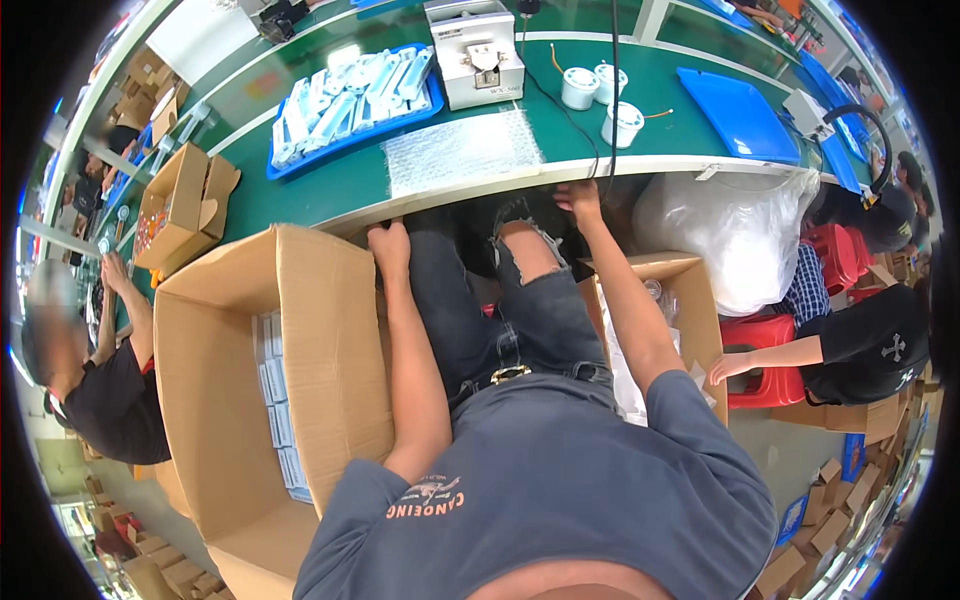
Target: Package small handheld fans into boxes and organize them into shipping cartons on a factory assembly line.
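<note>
Both my hands are at the near edge of a green-topped workbench (350,195), in front of my lap. My left hand (391,246) has its fingers curled up against the white edge strip, the fingertips partly hidden beneath it. Further right, my right hand (578,197) grips the same edge with bent fingers, close to a hanging black cable (614,90). On the bench, just beyond the hands, lies a sheet of bubble wrap (460,152). Neither hand shows a loose object in it.
A blue tray (436,98) heaped with wrapped pale parts stands beside a white machine (478,60). White round parts (623,125) with wires and an empty blue tray (735,112) sit rightward. Cardboard boxes (335,330) flank me; co-workers (110,390) are on both sides.
</note>
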The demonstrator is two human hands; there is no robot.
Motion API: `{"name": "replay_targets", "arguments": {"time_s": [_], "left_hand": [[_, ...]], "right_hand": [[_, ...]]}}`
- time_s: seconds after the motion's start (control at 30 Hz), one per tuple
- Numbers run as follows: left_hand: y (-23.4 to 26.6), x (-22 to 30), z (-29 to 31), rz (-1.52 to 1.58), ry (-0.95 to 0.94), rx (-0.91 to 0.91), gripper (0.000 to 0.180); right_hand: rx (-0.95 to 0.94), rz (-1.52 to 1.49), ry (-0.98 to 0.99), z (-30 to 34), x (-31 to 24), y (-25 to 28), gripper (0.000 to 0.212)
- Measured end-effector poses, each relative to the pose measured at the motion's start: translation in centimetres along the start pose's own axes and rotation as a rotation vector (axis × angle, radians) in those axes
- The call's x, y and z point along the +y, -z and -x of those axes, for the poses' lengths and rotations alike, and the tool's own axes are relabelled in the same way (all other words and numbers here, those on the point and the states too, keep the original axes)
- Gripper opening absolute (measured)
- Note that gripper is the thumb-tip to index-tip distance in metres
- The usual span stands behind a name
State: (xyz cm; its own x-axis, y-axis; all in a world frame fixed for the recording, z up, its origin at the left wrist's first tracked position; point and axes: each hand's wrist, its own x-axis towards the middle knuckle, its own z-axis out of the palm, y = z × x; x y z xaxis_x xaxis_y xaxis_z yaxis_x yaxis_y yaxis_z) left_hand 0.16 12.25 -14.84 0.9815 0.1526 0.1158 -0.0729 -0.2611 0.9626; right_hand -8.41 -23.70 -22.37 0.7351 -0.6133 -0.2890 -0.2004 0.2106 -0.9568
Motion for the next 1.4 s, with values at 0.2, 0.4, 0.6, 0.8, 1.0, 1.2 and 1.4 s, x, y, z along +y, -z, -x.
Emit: {"name": "replay_targets", "arguments": {"time_s": [0.2,0.4,0.6,0.8,1.0,1.2,1.4], "left_hand": [[0.8,1.0,0.2,0.161,0.02,-0.159,0.048],[1.0,0.6,0.7,-0.031,0.142,-0.321,0.055],[0.3,4.1,1.1,-0.43,0.144,-0.729,0.084],[3.2,12.7,0.9,-0.84,0.013,-0.969,0.082],[5.9,19.1,1.2,-0.356,0.002,-1.234,0.06],[5.2,20.7,-3.1,-0.245,-0.296,-0.965,0.042],[3.4,22.8,-7.1,0.145,-0.196,-1.007,0.029]], "right_hand": [[-0.131,0.002,0.183,0.2,-0.3,-3.9,0.04],[-0.113,0.079,0.276,2.8,1.3,-5.1,0.024],[-0.075,-0.042,-0.008,6.0,1.4,-4.2,0.034],[-0.303,0.394,0.324,7.1,3.4,-4.8,0.032],[-0.583,0.813,0.228,12.4,0.4,-7.3,0.053],[-1.051,0.734,0.191,19.3,-15.7,-3.3,0.038],[-0.125,-0.046,0.475,16.6,-25.7,2.8,0.039]]}}
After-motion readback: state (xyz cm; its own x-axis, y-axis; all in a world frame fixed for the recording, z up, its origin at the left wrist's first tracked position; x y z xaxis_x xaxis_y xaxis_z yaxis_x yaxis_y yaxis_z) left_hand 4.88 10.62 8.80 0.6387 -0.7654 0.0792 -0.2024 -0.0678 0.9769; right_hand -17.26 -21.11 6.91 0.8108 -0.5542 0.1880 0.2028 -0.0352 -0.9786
